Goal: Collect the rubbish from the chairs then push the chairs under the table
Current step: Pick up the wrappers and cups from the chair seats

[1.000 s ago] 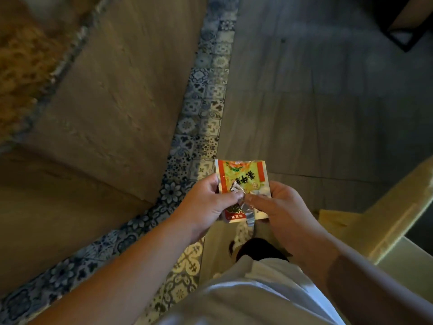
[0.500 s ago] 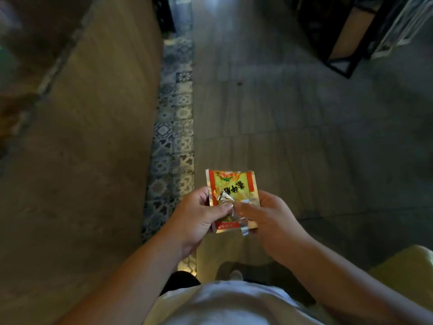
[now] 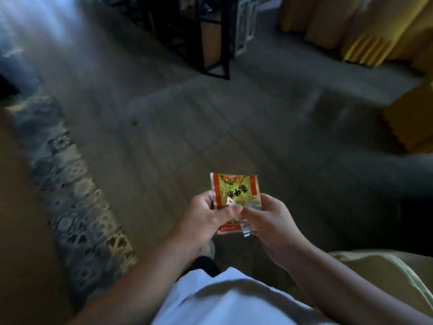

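Observation:
A small yellow and red snack wrapper [image 3: 236,188] with silver edges is held upright in front of my body, above the grey floor. My left hand [image 3: 206,219] pinches its left side with thumb and fingers. My right hand [image 3: 269,221] pinches its right lower part, where a torn silver strip [image 3: 244,228] sticks out. A pale yellow chair seat [image 3: 384,270] shows at the lower right, partly behind my right forearm.
Grey floor tiles [image 3: 210,118] spread ahead. A patterned blue tile strip [image 3: 70,195] runs along the left beside a brown floor. A black metal frame [image 3: 218,43] stands at the top centre. Yellow furniture [image 3: 365,26] lines the top right, and a yellow seat [image 3: 410,120] is at right.
The view has swung up and to the right, bringing the black frame and yellow furniture into sight. Both hands keep the same hold on the wrapper.

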